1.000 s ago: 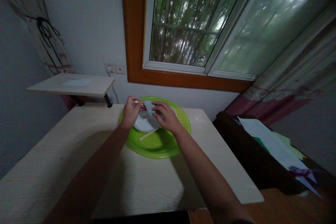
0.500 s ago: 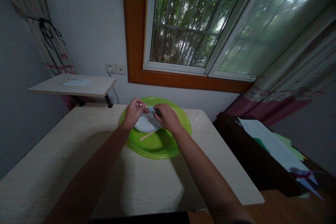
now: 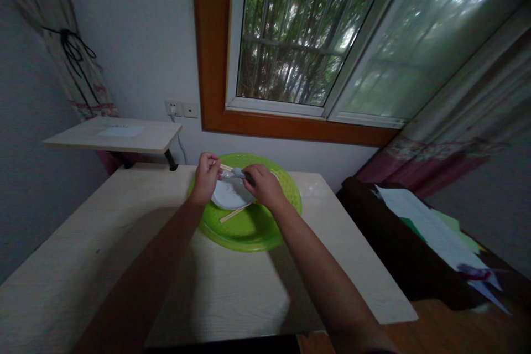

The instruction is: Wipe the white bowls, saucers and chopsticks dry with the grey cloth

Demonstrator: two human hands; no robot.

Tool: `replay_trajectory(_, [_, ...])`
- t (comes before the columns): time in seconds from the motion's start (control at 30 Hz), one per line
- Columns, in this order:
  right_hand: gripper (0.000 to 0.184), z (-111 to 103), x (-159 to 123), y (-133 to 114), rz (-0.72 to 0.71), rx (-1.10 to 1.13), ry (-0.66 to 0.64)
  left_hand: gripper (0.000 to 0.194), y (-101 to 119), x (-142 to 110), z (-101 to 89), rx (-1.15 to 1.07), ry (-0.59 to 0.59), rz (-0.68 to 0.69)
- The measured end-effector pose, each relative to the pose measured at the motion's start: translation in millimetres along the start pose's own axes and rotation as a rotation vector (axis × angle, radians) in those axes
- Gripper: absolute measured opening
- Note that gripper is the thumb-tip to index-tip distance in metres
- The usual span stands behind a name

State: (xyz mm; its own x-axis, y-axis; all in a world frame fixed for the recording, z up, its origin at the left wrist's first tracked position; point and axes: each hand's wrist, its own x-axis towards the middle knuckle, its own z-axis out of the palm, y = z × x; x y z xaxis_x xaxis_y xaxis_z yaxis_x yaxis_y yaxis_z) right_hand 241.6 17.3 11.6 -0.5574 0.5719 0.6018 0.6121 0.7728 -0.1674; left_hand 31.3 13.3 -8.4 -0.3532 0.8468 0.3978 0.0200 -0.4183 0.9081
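Note:
My left hand (image 3: 206, 177) is closed around one end of a pale chopstick (image 3: 226, 167) at the far side of the tray. Its other end meets a small grey thing with a dark part (image 3: 239, 173), which my right hand (image 3: 265, 183) grips between thumb and fingers. I cannot make out its kind. Below both hands a white bowl (image 3: 230, 194) sits on a round green plastic tray (image 3: 243, 239). Another pale chopstick or pair (image 3: 231, 214) lies on the tray at the bowl's near side, partly under the bowl's edge.
The tray rests on a pale wooden table (image 3: 232, 298). A raised shelf (image 3: 112, 135) with a paper label stands at the left rear. A window (image 3: 307, 38) and wall lie behind. Papers (image 3: 418, 221) cover a dark piece of furniture on the right.
My left hand has shifted slightly left, away from my right hand, and more of the chopstick shows between them. My right hand stays in nearly the same place.

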Motion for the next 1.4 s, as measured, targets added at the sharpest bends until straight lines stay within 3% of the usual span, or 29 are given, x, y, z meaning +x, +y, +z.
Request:
replay_trajectory(0.07, [0.022, 0.2, -0.4, 1.8, 0.025, -0.016, 0.0, 0.018, -3.6, 3.2, -2.8, 0.003, 0.101, 0.004])
replay_trajectory(0.17, [0.021, 0.9, -1.5, 5.4, 0.043, -0.026, -0.006, 0.018, -7.7, 6.2, -5.2, 0.031, 0.126, -0.001])
replay_trajectory(0.43, [0.013, 1.6, -3.3, 8.6, 0.048, 0.028, -0.003, 0.021, -4.2, 3.1, -1.4, 0.018, -0.053, 0.023])
replay_trajectory(0.8, [0.01, 0.4, -2.6, 8.9, -0.031, 0.107, 0.055, 0.023, 6.4, -4.4, 2.7, -0.013, -0.16, -0.017])
replay_trajectory(1.17, [0.012, -2.9, -1.5, 3.1, -0.121, 0.088, 0.077, 0.028, 11.0, -14.5, 6.6, -0.055, -0.507, -0.031])
replay_trajectory(1.3, [0.011, -2.6, -2.4, 1.6, -0.109, 0.109, 0.038, 0.03, 12.8, -15.1, 6.7, -0.069, -0.511, -0.058])
replay_trajectory(1.4, [0.01, -2.0, -1.8, 1.6, -0.086, 0.101, 0.033, 0.029, 15.6, -13.7, 6.4, -0.072, -0.406, -0.046])
